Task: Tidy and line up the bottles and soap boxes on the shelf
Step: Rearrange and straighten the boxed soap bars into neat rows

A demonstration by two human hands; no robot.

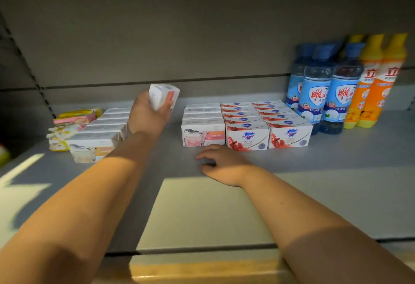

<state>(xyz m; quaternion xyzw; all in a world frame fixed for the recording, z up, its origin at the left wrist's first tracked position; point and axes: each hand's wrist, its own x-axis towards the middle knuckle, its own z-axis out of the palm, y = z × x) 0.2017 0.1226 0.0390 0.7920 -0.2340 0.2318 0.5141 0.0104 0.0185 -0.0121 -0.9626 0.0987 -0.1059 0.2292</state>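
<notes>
My left hand holds a white and pink soap box in the air above the shelf, between two rows of boxes. A row of white boxes with a sheep picture runs front to back just right of it. Two rows of red and white soap boxes stand beside that row. Left of my hand is another row of sheep boxes. My right hand rests on the shelf in front of the sheep row, fingers curled and holding nothing. Blue bottles and orange bottles stand at the right.
Loose yellow and pink soap packets lie jumbled at the far left by the slotted upright. The grey back panel closes the shelf behind. A yellow price strip runs along the front edge.
</notes>
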